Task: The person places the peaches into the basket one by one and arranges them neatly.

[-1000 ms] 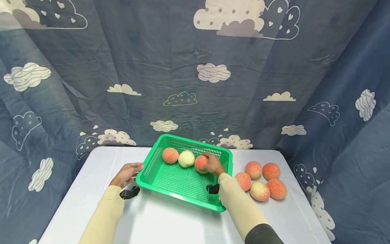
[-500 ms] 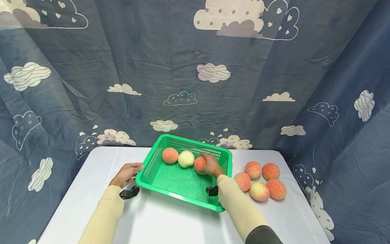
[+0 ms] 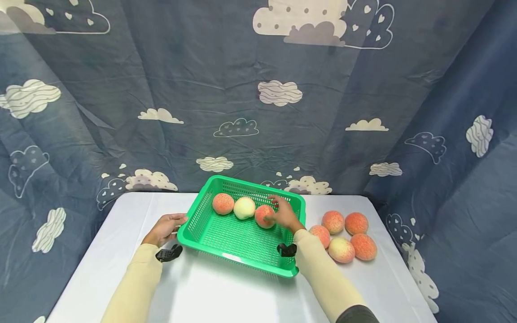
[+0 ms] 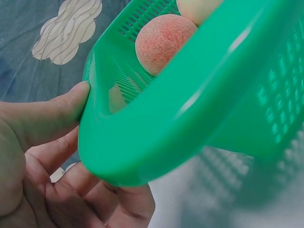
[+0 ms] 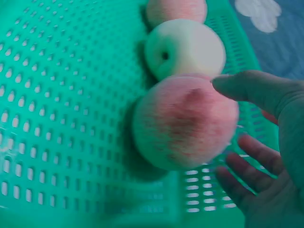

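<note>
A green perforated plastic basket [image 3: 242,258] stands on the white table, with three peaches in a row along its far side. My left hand [image 3: 164,229] grips the basket's left corner; in the left wrist view the thumb lies at the rim and the fingers curl beneath it. Inside the basket, my right hand [image 3: 284,214] has its fingers spread beside the rightmost red peach [image 3: 264,217]. The right wrist view shows the thumb over that peach's edge and the other fingers apart from it. A pale peach [image 3: 244,208] sits in the middle, and another red peach [image 3: 223,204] at left.
Right of the basket, several more peaches are grouped on the table [image 3: 387,291], among them a yellowish one [image 3: 341,250] and a red one [image 3: 364,247]. A dark curtain [image 3: 226,103] with cloud prints hangs behind the table.
My right hand has let go of the rightmost peach and drawn slightly up and to the right, its fingers opening. The left hand keeps its place at the basket corner.
</note>
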Demonstrator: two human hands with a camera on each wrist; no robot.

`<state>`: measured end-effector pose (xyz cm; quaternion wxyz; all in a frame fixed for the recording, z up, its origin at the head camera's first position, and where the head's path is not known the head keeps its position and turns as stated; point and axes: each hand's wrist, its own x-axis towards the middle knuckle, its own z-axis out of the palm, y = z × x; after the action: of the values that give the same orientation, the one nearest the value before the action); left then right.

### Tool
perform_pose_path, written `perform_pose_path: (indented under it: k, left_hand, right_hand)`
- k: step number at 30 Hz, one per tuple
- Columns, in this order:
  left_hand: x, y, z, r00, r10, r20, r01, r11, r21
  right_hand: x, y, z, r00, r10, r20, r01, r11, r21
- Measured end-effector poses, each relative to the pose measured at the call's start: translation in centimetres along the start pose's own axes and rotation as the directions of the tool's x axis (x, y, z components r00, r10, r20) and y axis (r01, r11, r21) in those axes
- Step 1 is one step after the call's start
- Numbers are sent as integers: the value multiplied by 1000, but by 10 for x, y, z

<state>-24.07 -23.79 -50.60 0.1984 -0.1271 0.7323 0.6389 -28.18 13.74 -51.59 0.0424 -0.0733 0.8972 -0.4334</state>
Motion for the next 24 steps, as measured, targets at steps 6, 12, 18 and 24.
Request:
perform_pose_path:
  k: [6,12,18,24]
  left_hand:
    - [-4,1,-1,1000,7,6,-7,1000,10]
    - [-6,1,-3,999,27,28,-27,1000,-6]
    - [-4,1,-3,999,30,32,-29,999,-22]
    - [-3,0,1,1000,24,12,-23,1000,-13]
  right_hand:
    - [-10,-7,-21,997,-17,75,6,990,144]
    - [-31,-16,-49,987,-87,135,53,970,238]
    - [-42,4,-69,988,-124,97,92,954,286]
    - [-57,17,-89,990,-109,92,73,942,327]
